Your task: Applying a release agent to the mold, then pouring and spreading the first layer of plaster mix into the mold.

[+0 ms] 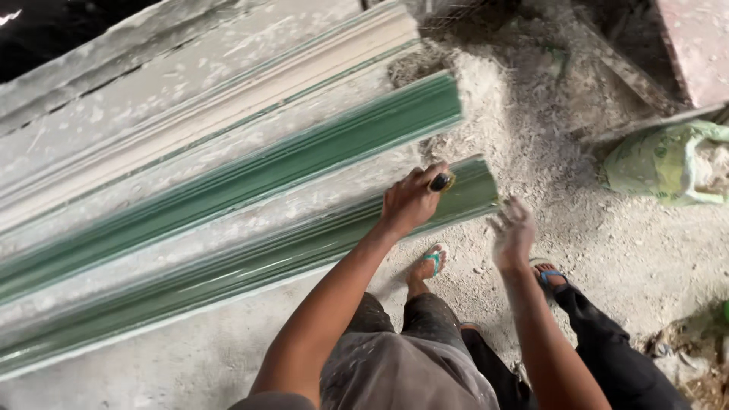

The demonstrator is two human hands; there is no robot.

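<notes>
I see my left hand (412, 199) gripping a small dark tool (441, 182) on the near green moulding (250, 262), whose long axis runs left-down to right-up. My right hand (512, 231), blurred, fingers spread, holds nothing just beyond its right end.

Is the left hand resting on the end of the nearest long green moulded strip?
Yes, the left hand lies on top of the near end of the nearest long green moulded strip, a dark ring on one finger.

Dusty grey floor (607, 250) (strewn with sawdust); green sack (668, 163) lying at right.
</notes>
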